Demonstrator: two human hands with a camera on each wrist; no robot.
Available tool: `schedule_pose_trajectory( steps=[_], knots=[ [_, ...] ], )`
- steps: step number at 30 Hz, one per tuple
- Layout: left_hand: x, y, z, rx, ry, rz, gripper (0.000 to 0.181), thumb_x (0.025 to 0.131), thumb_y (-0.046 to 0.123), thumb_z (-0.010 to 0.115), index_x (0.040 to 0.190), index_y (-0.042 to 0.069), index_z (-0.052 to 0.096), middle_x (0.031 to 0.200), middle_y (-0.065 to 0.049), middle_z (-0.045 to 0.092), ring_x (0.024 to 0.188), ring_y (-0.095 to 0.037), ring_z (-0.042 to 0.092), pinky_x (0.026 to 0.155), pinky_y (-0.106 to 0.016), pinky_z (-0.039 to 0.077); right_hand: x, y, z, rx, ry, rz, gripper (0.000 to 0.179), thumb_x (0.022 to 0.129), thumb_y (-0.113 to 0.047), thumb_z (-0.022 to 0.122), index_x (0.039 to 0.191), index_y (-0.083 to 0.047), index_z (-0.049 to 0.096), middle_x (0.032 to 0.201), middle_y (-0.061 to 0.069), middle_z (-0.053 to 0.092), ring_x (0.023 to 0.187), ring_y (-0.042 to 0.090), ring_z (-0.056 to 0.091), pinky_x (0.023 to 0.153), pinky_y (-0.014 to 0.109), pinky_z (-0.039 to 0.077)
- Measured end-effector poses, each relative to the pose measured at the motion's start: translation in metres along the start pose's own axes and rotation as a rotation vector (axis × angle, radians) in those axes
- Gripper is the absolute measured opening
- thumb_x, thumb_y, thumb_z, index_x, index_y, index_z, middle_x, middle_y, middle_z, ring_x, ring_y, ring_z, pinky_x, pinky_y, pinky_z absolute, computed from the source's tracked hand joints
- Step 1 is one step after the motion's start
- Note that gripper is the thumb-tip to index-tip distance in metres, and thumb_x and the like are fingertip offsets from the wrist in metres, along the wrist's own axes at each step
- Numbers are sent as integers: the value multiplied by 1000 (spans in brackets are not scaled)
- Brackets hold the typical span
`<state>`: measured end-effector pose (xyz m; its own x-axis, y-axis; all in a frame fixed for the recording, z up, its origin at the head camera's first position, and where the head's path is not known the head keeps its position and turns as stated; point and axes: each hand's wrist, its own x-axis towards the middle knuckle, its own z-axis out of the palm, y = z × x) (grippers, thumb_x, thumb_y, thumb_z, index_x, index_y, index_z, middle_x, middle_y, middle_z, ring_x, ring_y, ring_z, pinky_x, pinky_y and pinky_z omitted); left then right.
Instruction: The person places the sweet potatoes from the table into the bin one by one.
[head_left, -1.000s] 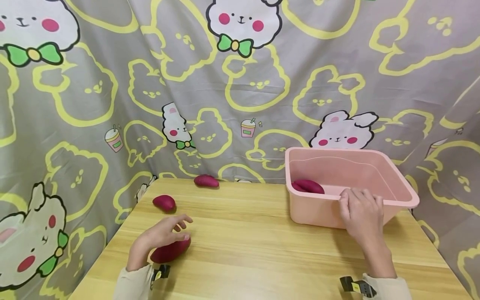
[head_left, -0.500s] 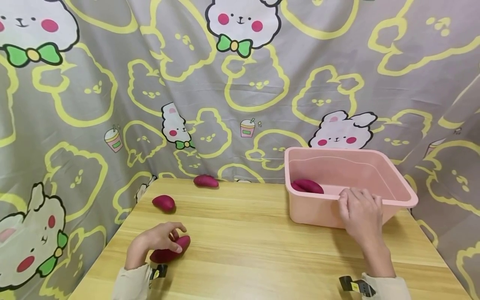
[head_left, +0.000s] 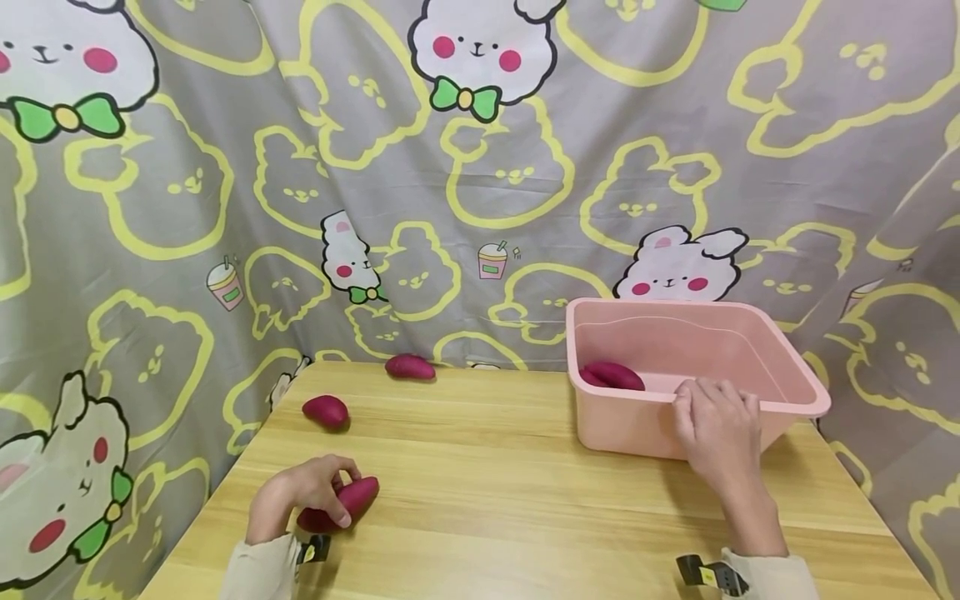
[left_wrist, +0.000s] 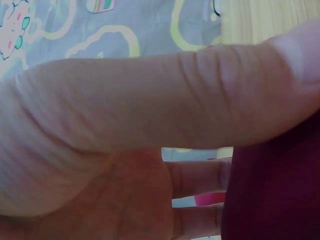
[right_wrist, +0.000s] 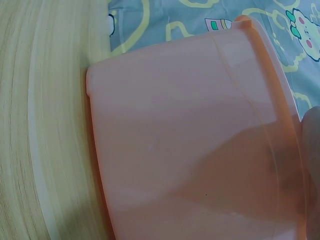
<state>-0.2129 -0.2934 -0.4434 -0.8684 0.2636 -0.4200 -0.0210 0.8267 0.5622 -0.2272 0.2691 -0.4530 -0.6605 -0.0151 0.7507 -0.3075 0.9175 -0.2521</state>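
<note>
At the table's left front lies a purple sweet potato (head_left: 362, 497), which my left hand (head_left: 309, 487) grips from above, thumb on the near side and fingers over the far side. In the left wrist view the thumb (left_wrist: 150, 102) stretches across to the dark sweet potato skin (left_wrist: 275, 192). My right hand (head_left: 720, 429) holds the front rim of a pink plastic bin (head_left: 626, 427), fingers curled over the edge. The bin's outer wall (right_wrist: 190, 115) fills most of the right wrist view, with only a bit of the hand at the right edge.
Purple sweet potatoes (head_left: 618, 376) lie inside the bin at its left end. Another sweet potato (head_left: 326, 412) sits beyond my left hand, and one more (head_left: 410, 367) by the back edge of the wooden table (head_left: 480, 500). A patterned curtain (head_left: 420, 183) hangs behind.
My left hand has come down and toward me from hovering over the nearest sweet potato, and its thumb and fingers have closed around it. The right hand stays on the bin's rim.
</note>
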Motion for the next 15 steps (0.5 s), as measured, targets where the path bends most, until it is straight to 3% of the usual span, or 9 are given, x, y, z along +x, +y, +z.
schedule_pose_trajectory(
  steps=[15],
  knots=[
    [0, -3, 0, 6, -21, 68, 45, 73, -4, 86, 111, 8, 65, 91, -11, 59, 82, -25, 59, 74, -46, 53, -2, 1, 2, -2, 11, -7, 28, 102, -19, 42, 78, -11, 53, 76, 9, 58, 84, 38, 53, 81, 57, 33]
  ],
)
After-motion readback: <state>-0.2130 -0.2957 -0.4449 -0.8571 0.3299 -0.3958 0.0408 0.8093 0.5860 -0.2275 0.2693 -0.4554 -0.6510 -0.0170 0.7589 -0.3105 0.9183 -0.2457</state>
